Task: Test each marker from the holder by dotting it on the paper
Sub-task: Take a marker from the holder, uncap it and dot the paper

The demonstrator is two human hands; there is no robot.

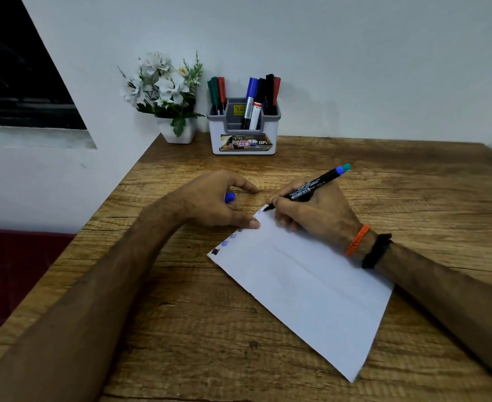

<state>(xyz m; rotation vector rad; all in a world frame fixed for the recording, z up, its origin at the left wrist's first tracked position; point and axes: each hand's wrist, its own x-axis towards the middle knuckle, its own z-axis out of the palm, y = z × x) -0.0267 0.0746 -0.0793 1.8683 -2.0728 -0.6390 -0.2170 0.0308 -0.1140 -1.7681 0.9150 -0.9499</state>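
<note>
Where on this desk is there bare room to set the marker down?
Free: the wood between the holder and the right hand, and the near edge below the paper. Crowded: the paper's far corner, where the left hand and marker meet.

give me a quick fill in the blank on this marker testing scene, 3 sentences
1. The right hand holds a marker with its tip on the ____.
2. The left hand holds a ____ cap.
3. The flower pot stands to the ____ of the holder.

Missing words: paper; blue; left
</note>
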